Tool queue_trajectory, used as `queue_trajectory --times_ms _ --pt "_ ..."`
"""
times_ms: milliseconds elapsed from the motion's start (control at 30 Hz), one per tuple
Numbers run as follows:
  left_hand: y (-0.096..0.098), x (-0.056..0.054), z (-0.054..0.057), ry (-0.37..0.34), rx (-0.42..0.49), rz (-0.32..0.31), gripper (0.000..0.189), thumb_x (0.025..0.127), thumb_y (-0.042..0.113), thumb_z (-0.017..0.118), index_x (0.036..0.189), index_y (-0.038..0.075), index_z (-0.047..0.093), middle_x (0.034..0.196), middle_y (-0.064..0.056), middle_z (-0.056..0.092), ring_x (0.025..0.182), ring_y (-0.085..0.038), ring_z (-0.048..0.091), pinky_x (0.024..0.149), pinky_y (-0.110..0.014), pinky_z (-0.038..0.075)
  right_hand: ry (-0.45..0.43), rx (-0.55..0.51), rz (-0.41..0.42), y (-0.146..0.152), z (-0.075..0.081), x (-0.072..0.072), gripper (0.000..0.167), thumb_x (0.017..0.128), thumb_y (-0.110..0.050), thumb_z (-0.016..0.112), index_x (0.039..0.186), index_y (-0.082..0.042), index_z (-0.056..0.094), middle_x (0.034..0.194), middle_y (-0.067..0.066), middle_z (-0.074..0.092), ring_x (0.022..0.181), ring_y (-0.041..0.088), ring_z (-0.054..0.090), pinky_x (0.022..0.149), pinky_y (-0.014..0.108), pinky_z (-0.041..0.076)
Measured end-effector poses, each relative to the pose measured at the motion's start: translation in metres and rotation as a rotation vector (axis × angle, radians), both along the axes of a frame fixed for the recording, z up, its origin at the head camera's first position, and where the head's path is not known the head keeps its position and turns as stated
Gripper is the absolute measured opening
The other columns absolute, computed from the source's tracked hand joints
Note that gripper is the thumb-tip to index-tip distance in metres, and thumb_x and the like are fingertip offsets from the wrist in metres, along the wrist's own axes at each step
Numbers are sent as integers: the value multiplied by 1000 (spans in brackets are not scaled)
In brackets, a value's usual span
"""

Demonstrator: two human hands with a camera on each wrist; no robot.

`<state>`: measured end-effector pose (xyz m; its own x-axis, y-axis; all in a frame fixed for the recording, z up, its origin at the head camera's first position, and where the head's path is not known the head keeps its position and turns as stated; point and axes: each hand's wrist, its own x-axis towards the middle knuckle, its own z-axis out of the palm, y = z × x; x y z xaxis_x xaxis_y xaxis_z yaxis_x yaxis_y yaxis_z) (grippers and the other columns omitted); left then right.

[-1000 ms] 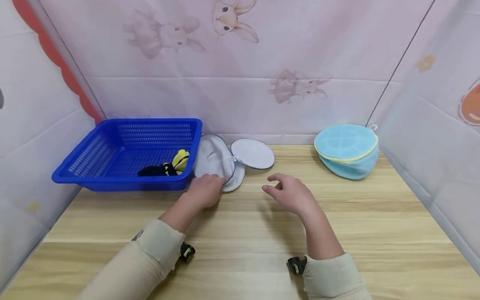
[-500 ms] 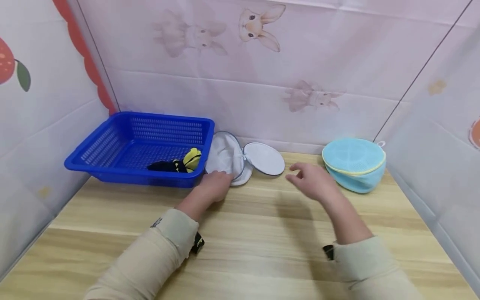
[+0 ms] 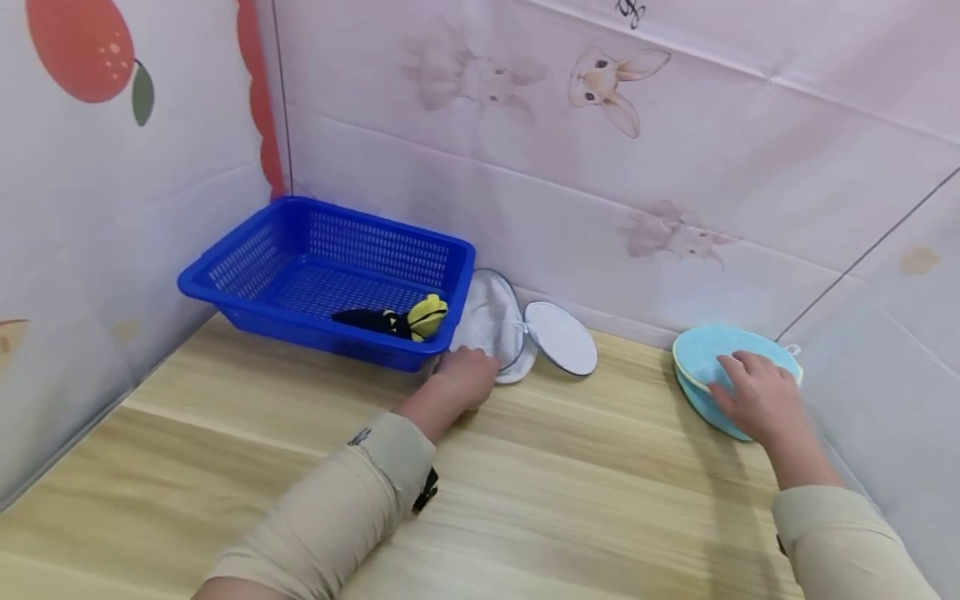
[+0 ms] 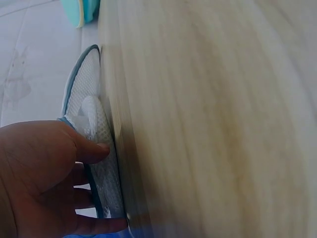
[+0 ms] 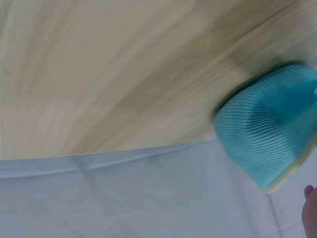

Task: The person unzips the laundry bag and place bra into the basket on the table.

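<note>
My left hand [image 3: 468, 377] grips the near edge of a white mesh laundry bag [image 3: 491, 312] beside the blue basket. In the left wrist view, the thumb lies over the bag's white mesh [image 4: 101, 124], with the other fingers by its dark blue rim. The bag's round lid [image 3: 562, 337] is folded out to the right. Over at the right, my right hand [image 3: 761, 396] is above a light blue mesh laundry bag [image 3: 708, 346] with yellow trim, fingers slightly bent. The right wrist view shows only a fingertip [image 5: 309, 192], apart from this blue bag [image 5: 262, 124].
A blue plastic basket [image 3: 330, 329] stands at the back left. In it lies a black-and-yellow cloth bundle [image 3: 397, 321]. Fabric walls with rabbit prints [image 3: 525, 183] border the wooden table [image 3: 570, 483] at the back and sides.
My right hand has moved right, from beside the white bag's lid to over the light blue bag. The left hand stays at the white bag. The head view has turned and tilted.
</note>
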<state>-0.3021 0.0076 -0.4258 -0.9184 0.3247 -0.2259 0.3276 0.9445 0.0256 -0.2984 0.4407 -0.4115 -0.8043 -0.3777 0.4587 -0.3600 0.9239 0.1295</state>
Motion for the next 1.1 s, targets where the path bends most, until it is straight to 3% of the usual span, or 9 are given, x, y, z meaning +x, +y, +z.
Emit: queue_trajectory --times_ms 167,300,467,633,833,1100 --pt "7 1 1 -29 2 -1 26 100 14 51 121 17 66 117 -6 65 108 -29 57 92 -49 49 -249 6 -235 19 -4 8 64 94 -47 59 139 -4 45 142 30 37 128 53 31 95 79 20" --pt "12 1 4 -43 -3 -8 24 99 14 53 120 17 66 115 -6 66 106 -28 57 91 -47 50 -381 3 -305 24 -10 10 83 92 -65 51 148 -8 34 150 31 25 134 55 20 91 86 12" --pt "8 -1 6 -28 4 0 24 99 12 52 117 16 67 113 -6 67 105 -29 59 90 -48 50 -423 42 -311 17 -16 6 84 89 -50 65 153 -13 25 156 29 14 137 58 11 88 90 12" --pt "2 -2 7 -36 6 4 25 98 10 52 117 15 67 114 -6 67 104 -27 60 90 -46 51 -425 79 -311 6 -17 5 60 100 -33 52 151 -12 29 155 27 19 135 60 13 87 87 24" --pt "3 -2 7 -72 25 9 25 98 10 52 119 15 65 114 -7 66 105 -27 58 95 -47 49 -440 92 -281 -2 -3 17 52 104 -29 46 151 -11 32 151 27 33 129 59 31 81 79 38" --pt "2 -2 5 -62 16 21 25 99 11 52 121 13 64 113 -8 64 103 -28 57 92 -48 50 -488 -23 -143 -45 24 40 49 101 -24 53 147 -9 45 146 30 42 130 56 39 90 71 41"
